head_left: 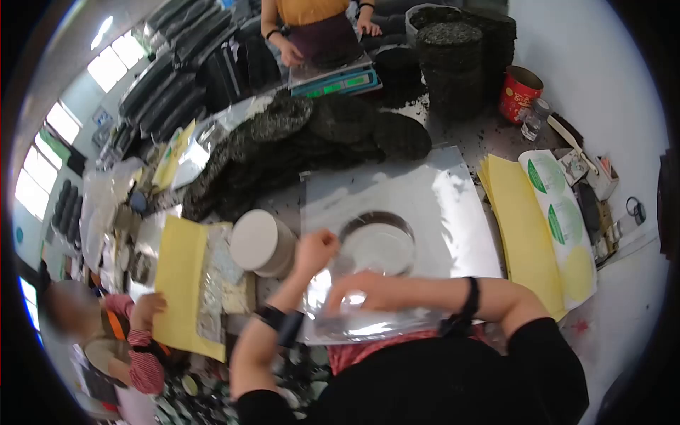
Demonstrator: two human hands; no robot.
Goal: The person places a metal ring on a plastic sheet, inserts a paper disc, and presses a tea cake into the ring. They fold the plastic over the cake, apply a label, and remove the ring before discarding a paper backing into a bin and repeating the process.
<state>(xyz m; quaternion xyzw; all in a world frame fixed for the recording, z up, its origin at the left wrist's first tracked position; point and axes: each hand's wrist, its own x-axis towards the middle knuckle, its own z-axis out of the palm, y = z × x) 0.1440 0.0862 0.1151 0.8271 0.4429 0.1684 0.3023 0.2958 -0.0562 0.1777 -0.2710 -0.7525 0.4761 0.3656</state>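
- Head view: the person's left hand (pixel 315 249) is curled nearly into a fist, with the thumb up. It sits at the left edge of a shiny foil bag (pixel 354 322). Motion blur hides whether its fingers pinch the foil.
- The right hand (pixel 363 287) reaches across from the right. Its fingers are bent down and closed over the upper edge of the foil bag.
- The foil bag lies crumpled at the near edge of the table (pixel 460 134), just in front of the person's body.
- Just beyond the hands, a large silver sheet (pixel 453 212) lies flat, with a white round disc (pixel 379 246) showing in a circular opening.
- A stack of white round discs (pixel 258 241) stands just left of the left hand.
- Dark round pressed cakes (pixel 319 134) are heaped at the middle of the table, and taller stacks stand toward the far right corner.
- Yellow sheets (pixel 520 227) and a sheet of green round stickers (pixel 559 212) lie along the right edge.
- A red can (pixel 519 92) and a small bottle (pixel 535 117) stand beyond the yellow sheets.
- A co-worker's hand (pixel 287 51) rests by a weighing scale (pixel 340 81) at the far edge.
- At the left edge, another person's hand (pixel 149 306), in a striped sleeve, touches a yellow envelope (pixel 180 283).
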